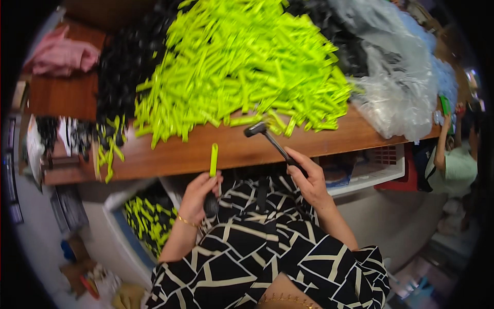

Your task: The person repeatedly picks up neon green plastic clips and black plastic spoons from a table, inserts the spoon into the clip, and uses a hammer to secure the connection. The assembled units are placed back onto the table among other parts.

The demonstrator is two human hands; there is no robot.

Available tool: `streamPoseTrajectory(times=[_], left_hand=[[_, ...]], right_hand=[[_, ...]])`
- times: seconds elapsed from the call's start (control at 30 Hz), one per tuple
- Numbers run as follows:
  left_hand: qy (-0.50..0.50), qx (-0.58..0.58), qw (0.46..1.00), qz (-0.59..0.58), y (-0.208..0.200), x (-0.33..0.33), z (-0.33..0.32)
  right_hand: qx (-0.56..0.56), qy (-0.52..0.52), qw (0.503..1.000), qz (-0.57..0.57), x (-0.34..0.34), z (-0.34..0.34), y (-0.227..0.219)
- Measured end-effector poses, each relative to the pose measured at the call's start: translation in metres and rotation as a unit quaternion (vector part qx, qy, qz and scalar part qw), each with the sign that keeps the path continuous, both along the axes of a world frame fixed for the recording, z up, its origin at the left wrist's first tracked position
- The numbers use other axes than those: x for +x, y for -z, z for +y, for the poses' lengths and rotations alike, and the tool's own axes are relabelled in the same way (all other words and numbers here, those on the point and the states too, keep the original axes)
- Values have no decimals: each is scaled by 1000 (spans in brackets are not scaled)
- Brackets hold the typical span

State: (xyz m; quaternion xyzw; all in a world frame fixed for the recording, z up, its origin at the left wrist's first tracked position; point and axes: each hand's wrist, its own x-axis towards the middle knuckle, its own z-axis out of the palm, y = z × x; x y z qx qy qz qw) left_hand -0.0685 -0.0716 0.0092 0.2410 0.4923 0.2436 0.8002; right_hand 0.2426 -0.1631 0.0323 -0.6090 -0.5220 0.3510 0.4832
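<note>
My left hand (194,198) is closed around a flat neon yellow-green plastic strip (214,157), which points up and has a small hole near its top end. A black rounded piece (211,205) shows below the same fingers; whether it is joined to the strip I cannot tell. In my right hand (310,180) is the handle of a small black hammer (275,146). Its head lies over the table's front edge, close to the heap of neon strips (242,67). The two hands are apart, in front of my lap.
Black pieces (121,77) are heaped beside the neon strips on the wooden table (180,152). Clear plastic bags (396,87) lie at right, a pink cloth (62,54) at left. Below are a bin (116,216) of black-and-neon pieces and a white basket (381,172). Another person (458,165) is at far right.
</note>
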Motion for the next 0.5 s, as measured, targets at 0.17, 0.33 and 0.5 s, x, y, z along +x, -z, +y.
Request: streamPoseTrajectory(times=[0.17, 0.33, 0.5], left_hand=[[15, 75, 996, 40, 15, -4, -4], [3, 92, 994, 57, 9, 7, -7], [9, 105, 994, 35, 18, 3, -8]], right_hand=[[30, -64, 995, -71, -22, 8, -5], [133, -112, 967, -188, -40, 31, -19], [66, -140, 946, -283, -46, 46, -24]])
